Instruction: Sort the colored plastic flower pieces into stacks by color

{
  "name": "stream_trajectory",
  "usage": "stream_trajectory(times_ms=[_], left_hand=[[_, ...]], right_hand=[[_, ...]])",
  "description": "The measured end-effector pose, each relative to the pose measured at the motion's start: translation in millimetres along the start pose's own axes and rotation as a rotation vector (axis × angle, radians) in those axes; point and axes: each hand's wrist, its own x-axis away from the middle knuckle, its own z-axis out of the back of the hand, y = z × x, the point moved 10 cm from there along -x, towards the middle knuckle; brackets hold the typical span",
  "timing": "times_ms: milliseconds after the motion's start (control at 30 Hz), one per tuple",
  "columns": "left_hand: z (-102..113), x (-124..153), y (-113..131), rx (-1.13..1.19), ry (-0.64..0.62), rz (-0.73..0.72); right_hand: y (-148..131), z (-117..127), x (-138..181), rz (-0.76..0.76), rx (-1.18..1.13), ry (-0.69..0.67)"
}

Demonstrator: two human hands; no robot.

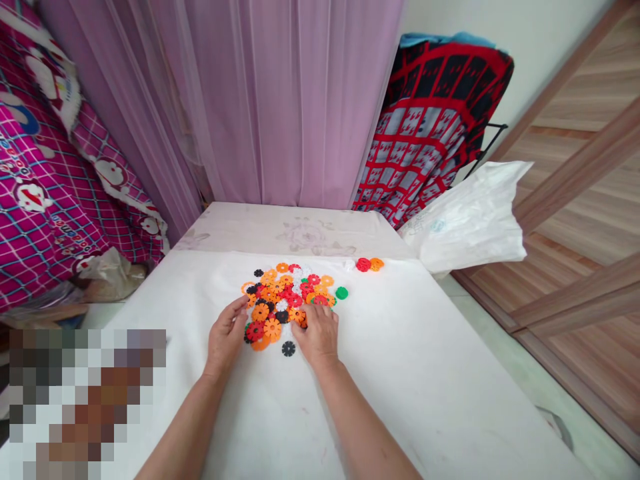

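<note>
A loose pile of notched plastic flower discs (280,291) in orange, red, black, white and green lies on the white-covered table (380,387). At the left edge of the pile is my left hand (226,335), its fingers loosely curved, with no disc visible in it. My right hand (319,333) rests over the near right edge, fingers apart and touching discs; what lies under its fingertips is partly hidden. Between the hands, a single black disc (289,349) lies just in front of the pile. A green disc (342,293) sits off to the right.
Small stacks of white discs (349,265), red discs (363,265) and orange discs (377,265) stand at the far right of the table. Beyond them is a white plastic bag (475,220). Purple curtains (300,100) hang behind the table; a wooden cabinet (590,200) stands right.
</note>
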Motion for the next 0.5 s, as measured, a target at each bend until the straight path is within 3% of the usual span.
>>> stream_trajectory(times_ms=[200,367,500], left_hand=[[0,3,5,0.001,-0.012,0.039],[-1,4,7,0.002,-0.022,0.045],[-1,4,4,0.014,-0.012,0.066]], right_hand=[[9,27,30,0.010,-0.094,0.069],[54,54,46,-0.100,0.010,0.115],[74,52,43,-0.108,0.048,0.034]])
